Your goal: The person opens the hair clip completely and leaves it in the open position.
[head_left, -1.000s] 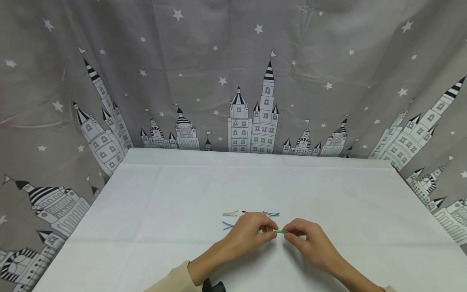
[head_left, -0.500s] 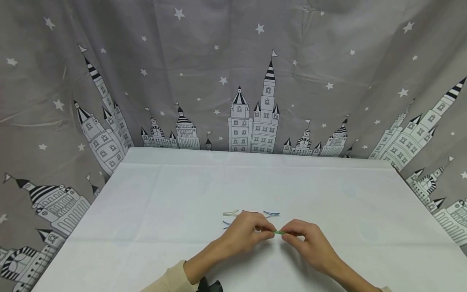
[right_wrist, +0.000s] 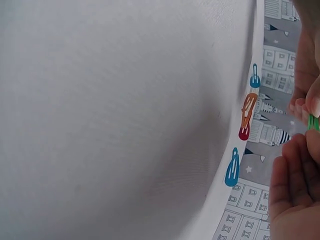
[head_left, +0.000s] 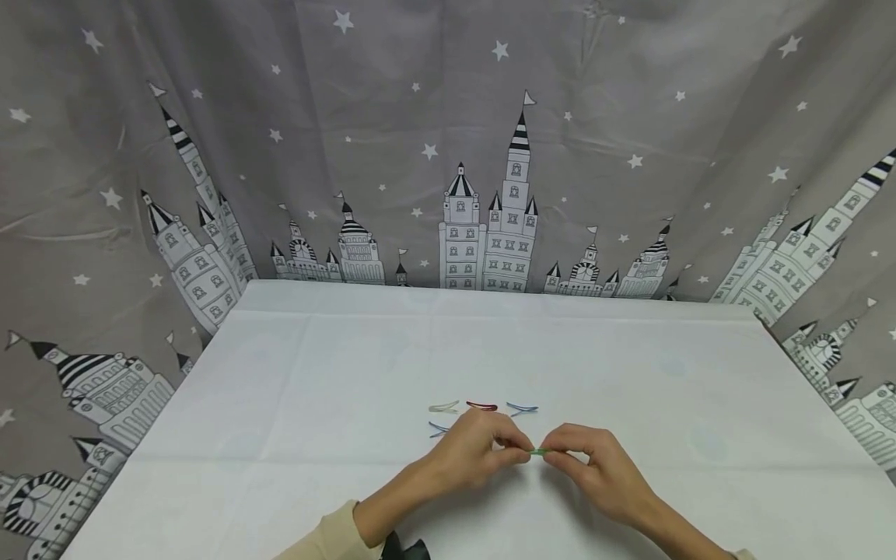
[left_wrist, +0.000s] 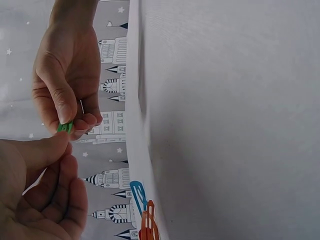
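Both hands meet over the white table around a small green hair clip (head_left: 538, 452), raised off the cloth. My left hand (head_left: 472, 453) pinches one end between thumb and fingertips. At the other end, the thumb and forefinger of my right hand (head_left: 595, 470) pinch it too. In the left wrist view, a short piece of the green clip (left_wrist: 64, 127) shows between the fingertips; the rest is covered. Behind the hands lie a pale clip (head_left: 444, 407), a red clip (head_left: 482, 405), a blue clip (head_left: 523, 407) and another blue clip (head_left: 437, 428), partly hidden by the left hand.
An orange hair clip (right_wrist: 247, 111) shows in the right wrist view, hidden behind the left hand in the head view. A black object (head_left: 406, 548) is near the left sleeve. White cloth covers the table (head_left: 336, 373); a grey castle-print curtain (head_left: 392, 117) hangs behind it.
The hands have shifted slightly and keep hold of the green hair clip between them. More of the red clip shows behind the left hand now.
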Tool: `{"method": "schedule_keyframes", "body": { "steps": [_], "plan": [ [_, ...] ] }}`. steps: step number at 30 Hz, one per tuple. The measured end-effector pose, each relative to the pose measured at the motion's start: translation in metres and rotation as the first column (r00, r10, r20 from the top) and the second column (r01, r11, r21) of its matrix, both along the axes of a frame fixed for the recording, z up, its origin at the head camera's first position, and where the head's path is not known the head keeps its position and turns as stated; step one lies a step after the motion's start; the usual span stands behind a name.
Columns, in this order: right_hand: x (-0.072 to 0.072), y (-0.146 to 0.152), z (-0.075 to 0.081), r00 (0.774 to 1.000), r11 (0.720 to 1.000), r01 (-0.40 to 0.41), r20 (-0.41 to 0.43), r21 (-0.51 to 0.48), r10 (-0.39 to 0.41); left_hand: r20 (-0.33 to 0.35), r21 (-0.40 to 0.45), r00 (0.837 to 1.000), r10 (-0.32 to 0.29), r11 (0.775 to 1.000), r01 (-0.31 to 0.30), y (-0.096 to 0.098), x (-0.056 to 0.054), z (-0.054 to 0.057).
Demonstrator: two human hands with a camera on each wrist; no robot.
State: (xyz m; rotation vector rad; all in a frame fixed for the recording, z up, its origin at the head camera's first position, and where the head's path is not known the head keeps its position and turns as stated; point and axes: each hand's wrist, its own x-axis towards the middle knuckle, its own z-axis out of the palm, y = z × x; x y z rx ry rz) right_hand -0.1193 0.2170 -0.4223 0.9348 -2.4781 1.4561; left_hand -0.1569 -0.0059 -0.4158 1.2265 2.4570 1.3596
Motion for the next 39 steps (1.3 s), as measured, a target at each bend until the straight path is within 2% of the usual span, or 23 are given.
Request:
{"method": "schedule_keyframes", "body": {
  "steps": [9,19,22,26,28,33,39],
  "plan": [
    [0.0,0.003,-0.002,0.999,1.0,-0.027,-0.023,0.003,0.027,-0.027,-0.021,0.999,-0.043,0.999,0.042,-0.001,0.003,0.005],
    [-0.005,0.007,-0.007,0.996,0.996,-0.085,-0.039,-0.003,0.085,0.0,-0.009,0.997,-0.076,0.997,0.076,-0.001,-0.003,-0.001],
    [-0.005,0.006,-0.009,0.995,0.996,-0.089,-0.05,0.001,0.089,-0.029,-0.04,0.996,-0.079,0.996,0.078,-0.003,-0.004,-0.002],
    [-0.004,0.003,-0.007,0.999,0.999,-0.036,-0.032,0.019,0.036,-0.112,-0.109,0.992,-0.065,0.993,0.053,-0.004,-0.006,0.001],
    [-0.003,0.001,-0.006,1.0,1.0,-0.002,-0.01,0.027,0.003,-0.129,-0.133,0.991,-0.047,0.991,0.03,-0.005,-0.007,0.002],
    [-0.006,-0.002,-0.002,0.996,0.997,0.05,0.073,0.059,-0.054,-0.081,-0.154,0.997,-0.004,0.988,-0.008,-0.006,-0.01,-0.001],
    [-0.007,-0.004,-0.002,0.98,0.989,0.114,0.153,0.092,-0.127,-0.048,-0.132,0.998,0.043,0.99,-0.049,-0.007,-0.011,-0.002]
  ]
}}
